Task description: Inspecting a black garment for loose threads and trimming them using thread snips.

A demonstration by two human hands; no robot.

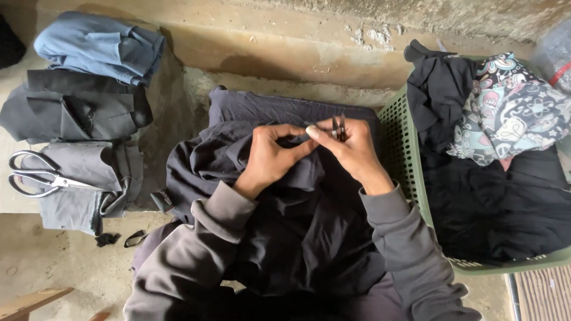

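Two hands meet: the right hand (351, 148) grips upright thread snips (338, 127), the left hand (270, 156) pinches dark cloth (297, 202).

Your left hand (270, 156) pinched the dark garment (279, 208) on your lap; your right hand (351, 148) held small thread snips (338, 127) against it. Scissors (41, 173) lay on folded cloth (89, 178); green basket (404, 148) sat at right.

Far to the right of my right hand (351, 148), up in the corner of the view, I see a clear plastic bag (556, 50) with a red band, cut off by the edge. Below and left of my left hand (270, 157), a small dark tab (163, 199) on the dark garment (297, 226) may be a label; I cannot tell.
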